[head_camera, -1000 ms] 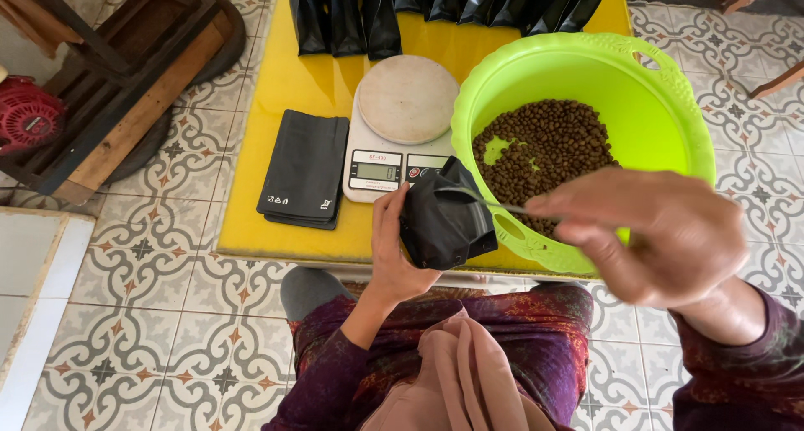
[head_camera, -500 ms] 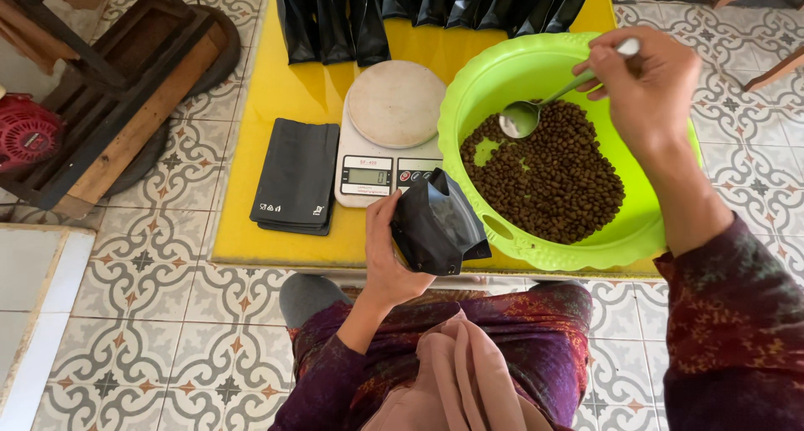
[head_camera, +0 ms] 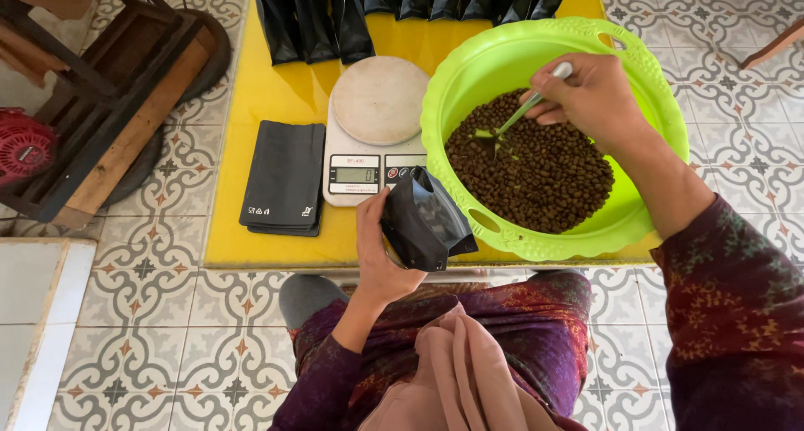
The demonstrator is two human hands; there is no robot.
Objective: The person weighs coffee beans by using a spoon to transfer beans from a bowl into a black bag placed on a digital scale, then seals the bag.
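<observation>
My left hand (head_camera: 378, 251) grips a small black pouch (head_camera: 425, 220) by its side, holding it open above the near edge of the yellow table (head_camera: 276, 104). My right hand (head_camera: 590, 96) holds a metal spoon (head_camera: 512, 119) whose bowl is dug into the dark roasted beans (head_camera: 536, 167) inside a lime-green plastic basin (head_camera: 653, 104). A white kitchen scale (head_camera: 375, 134) with a round platter sits just left of the basin, with nothing on it.
A stack of flat black pouches (head_camera: 285, 178) lies left of the scale. Several standing black pouches (head_camera: 402, 4) line the table's far edge. A wooden frame (head_camera: 109, 104) and a red object (head_camera: 23, 146) sit on the patterned tile floor at left.
My right hand has carried the spoon from beside the pouch up over the basin and down into the beans. The left hand keeps the pouch in about the same place.
</observation>
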